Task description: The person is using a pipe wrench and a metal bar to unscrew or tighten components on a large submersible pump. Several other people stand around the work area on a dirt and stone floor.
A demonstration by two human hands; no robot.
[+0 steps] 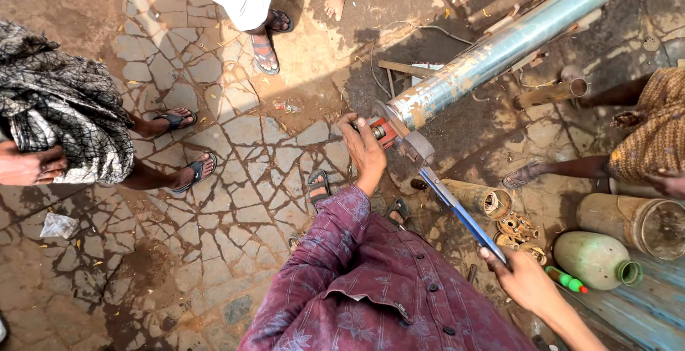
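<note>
Maroon-sleeved arms are working a long blue-handled pipe wrench (460, 212) over cracked stone paving (235, 180), seen from the wearer's own head. Nearest the camera, the right hand (524, 280) is clenching the far end of the wrench handle, fingers wrapped round it. Farther out, the left hand (365, 148) is cupping the red-and-steel fitting (382, 131) at the mouth of the long steel pipe (499, 48); whether those fingers are fully closing on it cannot be told.

The wrench jaws are biting the collar (417, 148) just behind the fitting, right where the pipe ends, at the middle of the paving. The pipe is running up and away to the top right corner, rust-patched and partly wrapped in clear film (that film looks slick). Judging by its length and girth, it is heavy and rigid, not something one hand is shifting; the bare collar and the handle's end seem the sound places to grip.

Beside the right hand, short rusted pipe sections (485, 200), small gear-like parts (517, 228) and a pale green bottle (596, 258) are lying on the ground. Beyond, bystanders' sandalled feet (264, 51) are ringing the work.
</note>
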